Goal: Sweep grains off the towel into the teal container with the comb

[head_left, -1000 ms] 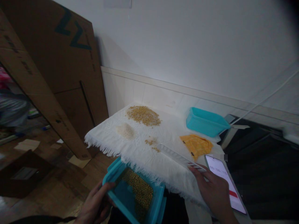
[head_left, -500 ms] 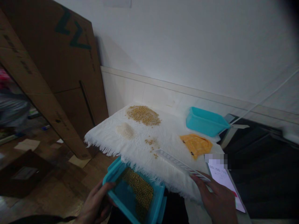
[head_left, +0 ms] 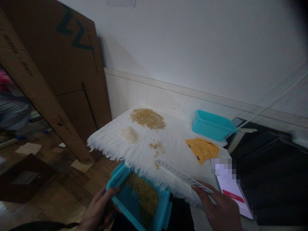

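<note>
Holding a white strip (head_left: pixel 179 172) near a few yellow beans (head_left: pixel 156 166) and a blue box (head_left: pixel 128 199) of beans.
The right hand (head_left: pixel 221 205) has its fingers pinched on one end of the strip; the other end is just beside the few beans, ahead and left of those fingers. The left hand (head_left: pixel 97 210) has its fingers clamped on the box's rim, with the box to their right. Farther ahead of both, a big bean pile (head_left: pixel 148 119) sits on white cloth (head_left: pixel 175 141).
</note>
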Available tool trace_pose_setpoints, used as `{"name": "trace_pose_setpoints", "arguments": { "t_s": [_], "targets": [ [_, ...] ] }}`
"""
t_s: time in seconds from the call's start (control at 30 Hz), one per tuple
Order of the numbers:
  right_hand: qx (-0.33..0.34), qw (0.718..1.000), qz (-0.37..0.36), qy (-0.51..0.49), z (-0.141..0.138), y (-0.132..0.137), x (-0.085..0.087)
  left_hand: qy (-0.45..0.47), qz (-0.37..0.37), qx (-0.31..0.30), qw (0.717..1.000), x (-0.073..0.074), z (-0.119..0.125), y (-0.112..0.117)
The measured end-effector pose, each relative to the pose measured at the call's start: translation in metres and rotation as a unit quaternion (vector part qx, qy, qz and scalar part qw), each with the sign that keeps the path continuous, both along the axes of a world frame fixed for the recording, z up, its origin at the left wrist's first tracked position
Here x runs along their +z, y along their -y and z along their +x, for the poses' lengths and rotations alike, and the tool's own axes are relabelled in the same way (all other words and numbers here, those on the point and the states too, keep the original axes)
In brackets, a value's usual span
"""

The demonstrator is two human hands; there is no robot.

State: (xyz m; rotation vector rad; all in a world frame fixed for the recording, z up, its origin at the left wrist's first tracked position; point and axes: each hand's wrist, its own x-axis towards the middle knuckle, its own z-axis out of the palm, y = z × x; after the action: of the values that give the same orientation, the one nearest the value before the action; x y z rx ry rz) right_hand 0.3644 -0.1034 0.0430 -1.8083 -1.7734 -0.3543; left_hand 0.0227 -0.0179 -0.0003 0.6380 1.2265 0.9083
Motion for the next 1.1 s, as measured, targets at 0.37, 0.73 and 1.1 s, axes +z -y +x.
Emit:
{"name": "trace_pose_setpoints", "arguments": {
  "t_s": [0.37,0.73,1.1],
  "targets": [
    [0.027,0.997,-0.061,-0.041,-0.021,0.005,0.009,-0.024,-0.009,0.016,1.0,0.002,0.002,-0.001],
    [-0.043,0.991,0.041,-0.121,-0.017,-0.042,0.005,-0.012,-0.013,0.009,1.0,-0.002,-0.001,-0.002],
    [-0.06,0.987,0.053,-0.136,-0.01,-0.034,0.011,-0.011,-0.003,0.011,1.0,-0.003,0.001,-0.003]
  ]
}}
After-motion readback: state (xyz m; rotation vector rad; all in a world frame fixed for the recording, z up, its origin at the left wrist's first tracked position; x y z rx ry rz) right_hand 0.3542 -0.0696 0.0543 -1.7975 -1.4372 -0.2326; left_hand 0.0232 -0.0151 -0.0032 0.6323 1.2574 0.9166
